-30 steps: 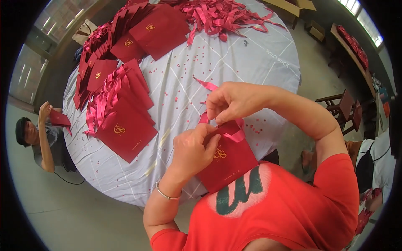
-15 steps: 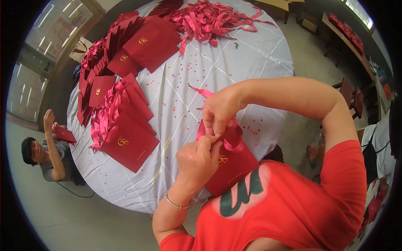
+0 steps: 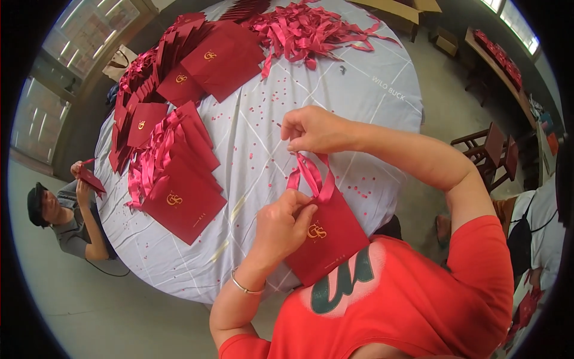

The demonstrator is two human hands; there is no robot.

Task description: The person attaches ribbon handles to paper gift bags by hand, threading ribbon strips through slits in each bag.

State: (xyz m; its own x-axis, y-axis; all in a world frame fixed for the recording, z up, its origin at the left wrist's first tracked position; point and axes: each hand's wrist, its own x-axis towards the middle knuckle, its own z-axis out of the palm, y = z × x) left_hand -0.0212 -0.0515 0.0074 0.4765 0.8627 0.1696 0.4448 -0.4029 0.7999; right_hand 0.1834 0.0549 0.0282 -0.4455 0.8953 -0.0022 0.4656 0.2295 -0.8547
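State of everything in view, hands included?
Red bag: held, printed side up
Bag's ribbon: raised above top edge
Left hand: fingers pinching bag's top
Right hand: curled at ribbon's upper end; grip unclear
Ribbon pile: loose, tangled
Front bag stack: overlapping
Cardboard box: flaps open
Tablecloth: creased

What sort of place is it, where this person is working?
Probably a small workroom for handwork, though I cannot be sure. A cloth-covered round table bears overlapping red bags and a heap of pink ribbons, and at its left side a second person handles a red item.
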